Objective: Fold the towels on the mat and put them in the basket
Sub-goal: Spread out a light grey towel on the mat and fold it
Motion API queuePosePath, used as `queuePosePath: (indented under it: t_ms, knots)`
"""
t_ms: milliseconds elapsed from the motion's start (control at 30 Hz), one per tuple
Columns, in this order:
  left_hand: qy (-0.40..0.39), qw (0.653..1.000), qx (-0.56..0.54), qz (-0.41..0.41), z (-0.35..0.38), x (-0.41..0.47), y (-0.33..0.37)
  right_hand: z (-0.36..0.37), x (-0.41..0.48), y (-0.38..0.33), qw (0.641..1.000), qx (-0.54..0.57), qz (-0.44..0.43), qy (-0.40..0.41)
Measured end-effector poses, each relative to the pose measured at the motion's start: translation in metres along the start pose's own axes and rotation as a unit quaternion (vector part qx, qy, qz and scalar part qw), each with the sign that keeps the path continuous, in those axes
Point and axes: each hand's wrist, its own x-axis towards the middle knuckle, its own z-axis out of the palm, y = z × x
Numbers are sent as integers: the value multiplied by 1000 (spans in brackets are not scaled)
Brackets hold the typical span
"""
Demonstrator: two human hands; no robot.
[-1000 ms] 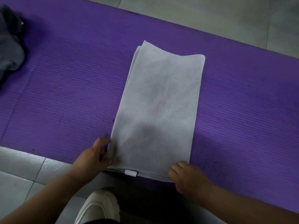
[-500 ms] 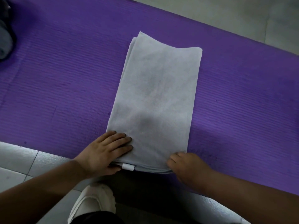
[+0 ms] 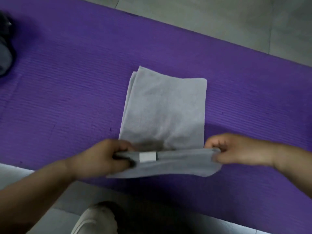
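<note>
Person, two arms in view. Left grip [image 3: 101, 156] and right grip [image 3: 236, 149] are bare, both motion-blurred, finger detail soft. Left forearm [image 3: 42, 184] uncovered up to the frame edge; right forearm [image 3: 293, 161] same. Low in frame, an off-white shoe [image 3: 94, 220] with a smooth rounded toe. Dark trouser leg [image 3: 138, 222] just beside it, fabric too dim to tell.

White shoe [image 3: 94, 222] on grey tiled floor [image 3: 219, 17]; bottom centre
</note>
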Motion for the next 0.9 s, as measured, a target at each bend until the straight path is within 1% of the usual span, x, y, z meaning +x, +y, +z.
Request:
queuePosePath:
  t_ms: [67, 100, 200, 267, 333, 433, 500, 600, 667, 700, 733, 767, 800, 833, 867, 900]
  knots:
    - [93, 995, -34, 4, -18, 25, 2, -19, 11, 0, 993, 49, -15, 105]
    - [124, 992, -16, 0, -27, 39, 4, -26, 19, -2, 987, 49, -23, 154]
    - [175, 982, 70, -28, -54, 84, 12, -46, 47, -10, 955, -10, -33, 296]
    - [212, 970, 115, -25, -68, 109, 18, -59, 65, -13, 926, -43, -22, 375]
    - [249, 958, 144, -11, -77, 130, 24, -71, 80, -14, 898, -60, -2, 436]
    - [300, 938, 175, 7, -82, 155, 30, -84, 97, -12, 873, -80, 36, 479]
    - [304, 932, 196, 0, -82, 165, 30, -90, 103, -12, 871, -112, 63, 474]
    - [305, 921, 242, -9, -81, 173, 24, -91, 113, -10, 870, -151, 82, 463]
    - [345, 900, 266, 2, -78, 171, 20, -87, 120, -8, 859, -179, 88, 471]
    - [373, 885, 277, 20, -75, 165, 19, -85, 122, -5, 849, -197, 89, 482]
    - [393, 870, 291, 55, -71, 157, 17, -82, 122, -4, 833, -215, 82, 503]
    - [392, 858, 316, 103, -67, 145, 13, -79, 119, -2, 812, -231, 50, 534]
    - [371, 844, 351, 163, -63, 132, 8, -75, 115, 1, 785, -248, -13, 568]
    - [335, 828, 392, 222, -59, 119, 0, -70, 110, 5, 757, -275, -93, 585]
    - [288, 816, 425, 265, -54, 105, -10, -63, 103, 13, 736, -316, -166, 575]
    - [240, 813, 451, 280, -49, 92, -20, -54, 96, 26, 732, -367, -223, 529]
